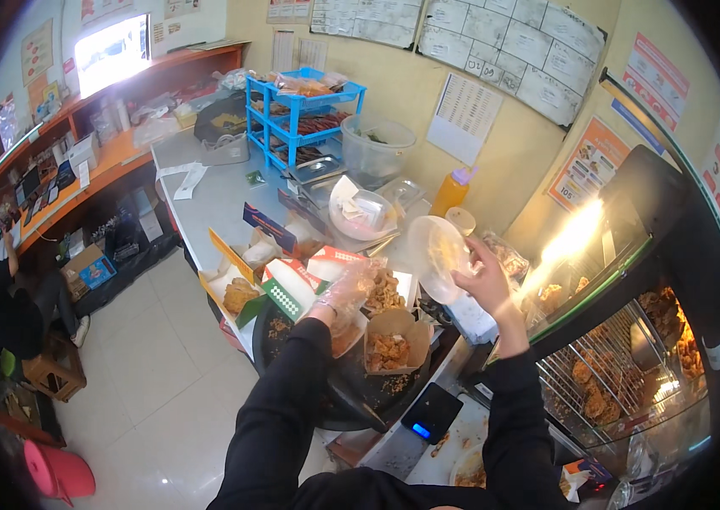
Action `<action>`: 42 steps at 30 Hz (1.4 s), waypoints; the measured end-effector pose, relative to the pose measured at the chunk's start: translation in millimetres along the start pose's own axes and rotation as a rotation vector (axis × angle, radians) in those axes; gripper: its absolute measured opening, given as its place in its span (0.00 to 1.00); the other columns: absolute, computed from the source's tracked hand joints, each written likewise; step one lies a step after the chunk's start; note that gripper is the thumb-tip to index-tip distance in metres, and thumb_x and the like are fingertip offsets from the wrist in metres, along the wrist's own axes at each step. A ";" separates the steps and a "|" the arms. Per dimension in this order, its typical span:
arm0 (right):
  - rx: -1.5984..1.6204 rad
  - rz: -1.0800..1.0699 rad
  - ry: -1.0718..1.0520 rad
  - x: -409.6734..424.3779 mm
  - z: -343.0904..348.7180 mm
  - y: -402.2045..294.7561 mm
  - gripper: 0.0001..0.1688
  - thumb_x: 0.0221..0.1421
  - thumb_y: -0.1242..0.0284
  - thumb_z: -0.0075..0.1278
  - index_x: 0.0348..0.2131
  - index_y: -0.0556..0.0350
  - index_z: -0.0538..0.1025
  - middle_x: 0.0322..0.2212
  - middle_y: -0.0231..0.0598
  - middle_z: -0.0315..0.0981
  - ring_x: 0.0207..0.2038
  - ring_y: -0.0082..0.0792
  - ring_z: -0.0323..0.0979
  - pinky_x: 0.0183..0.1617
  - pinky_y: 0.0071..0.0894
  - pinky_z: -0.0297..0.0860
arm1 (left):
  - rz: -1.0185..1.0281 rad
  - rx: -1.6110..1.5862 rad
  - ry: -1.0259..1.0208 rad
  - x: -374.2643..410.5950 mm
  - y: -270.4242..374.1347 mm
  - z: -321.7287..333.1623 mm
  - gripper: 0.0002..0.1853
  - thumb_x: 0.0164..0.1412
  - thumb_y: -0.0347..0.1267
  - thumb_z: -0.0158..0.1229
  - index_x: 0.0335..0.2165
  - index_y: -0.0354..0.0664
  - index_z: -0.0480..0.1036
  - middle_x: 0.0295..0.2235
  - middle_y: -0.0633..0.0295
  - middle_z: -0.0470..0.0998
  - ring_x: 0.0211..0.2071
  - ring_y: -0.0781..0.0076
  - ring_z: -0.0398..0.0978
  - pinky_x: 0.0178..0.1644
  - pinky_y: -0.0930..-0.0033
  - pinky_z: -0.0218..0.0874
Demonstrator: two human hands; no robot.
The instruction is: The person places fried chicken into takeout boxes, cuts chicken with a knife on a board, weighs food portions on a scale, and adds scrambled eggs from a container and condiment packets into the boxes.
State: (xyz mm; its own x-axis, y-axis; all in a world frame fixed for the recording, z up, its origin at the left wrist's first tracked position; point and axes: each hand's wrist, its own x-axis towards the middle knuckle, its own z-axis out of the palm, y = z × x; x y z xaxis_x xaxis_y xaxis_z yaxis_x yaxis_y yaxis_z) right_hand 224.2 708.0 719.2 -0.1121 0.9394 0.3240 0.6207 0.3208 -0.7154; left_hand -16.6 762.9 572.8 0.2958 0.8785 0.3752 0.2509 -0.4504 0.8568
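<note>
In a clear plastic glove, my left hand (350, 287) is over the food boxes, beside a heap of fried chicken pieces (383, 290); its fingertips are partly hidden, so what it grips is unclear. My bare right hand (486, 274) holds a translucent plastic bowl (434, 258) tilted by its rim. Below my left hand, an open brown paper box (392, 341) with fried chicken stands on a round black tray (347, 398). Green and red patterned paper boxes (293, 287) lie left of my left hand, next to an open yellow-edged box (213, 284) with a chicken piece.
A lit glass warmer (602, 370) with fried chicken is at right. Near it lies a black digital scale (432, 413). Behind are a blue tiered rack (302, 105), a large clear tub (377, 143) and a yellow sauce bottle (452, 193). A person (6, 306) sits at far left.
</note>
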 end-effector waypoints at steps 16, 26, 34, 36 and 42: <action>0.532 0.554 0.144 -256.3 -115.5 13.1 0.31 0.36 0.78 0.49 0.45 0.62 0.63 0.33 0.38 0.67 0.33 0.24 0.67 0.27 0.17 0.68 | -0.091 1.009 0.059 12.1 33.6 -49.4 0.15 0.43 0.37 0.51 0.30 0.40 0.71 0.32 0.53 0.71 0.39 0.59 0.68 0.41 0.59 0.60; 0.517 0.828 0.318 -340.0 -135.3 90.0 0.19 0.47 0.79 0.38 0.43 0.59 0.65 0.27 0.36 0.68 0.21 0.27 0.69 0.17 0.26 0.69 | -0.390 1.149 -0.257 31.5 -81.3 -47.3 0.23 0.53 0.42 0.40 0.46 0.44 0.61 0.49 0.60 0.59 0.50 0.68 0.57 0.51 0.61 0.51; 0.594 0.979 0.360 -367.3 -129.3 73.0 0.21 0.47 0.78 0.37 0.44 0.53 0.66 0.27 0.36 0.67 0.21 0.27 0.69 0.19 0.24 0.70 | -0.175 1.177 -0.547 77.8 11.6 -46.0 0.18 0.46 0.45 0.49 0.29 0.43 0.73 0.31 0.54 0.74 0.34 0.57 0.71 0.39 0.62 0.61; 0.571 0.981 0.350 -368.9 -124.1 74.3 0.22 0.46 0.78 0.37 0.44 0.53 0.65 0.27 0.37 0.67 0.19 0.28 0.69 0.18 0.26 0.71 | -0.131 1.176 -0.536 79.8 4.7 -44.6 0.17 0.45 0.44 0.51 0.29 0.43 0.73 0.32 0.54 0.74 0.35 0.56 0.71 0.39 0.62 0.61; 0.484 0.966 0.219 -353.5 -108.3 93.2 0.21 0.46 0.78 0.37 0.43 0.53 0.67 0.23 0.33 0.67 0.19 0.21 0.66 0.17 0.18 0.63 | 0.103 1.021 -0.405 65.1 -4.6 -56.7 0.18 0.41 0.38 0.56 0.33 0.43 0.73 0.35 0.53 0.73 0.39 0.56 0.69 0.42 0.61 0.60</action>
State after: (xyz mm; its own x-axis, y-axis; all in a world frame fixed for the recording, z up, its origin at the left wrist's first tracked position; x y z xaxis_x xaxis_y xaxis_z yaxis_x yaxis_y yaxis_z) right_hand 405.7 392.7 605.1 0.4265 0.7938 -0.4335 -0.0023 -0.4784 -0.8782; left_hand -50.8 831.3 613.3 0.5928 0.7957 0.1245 0.7956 -0.6026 0.0631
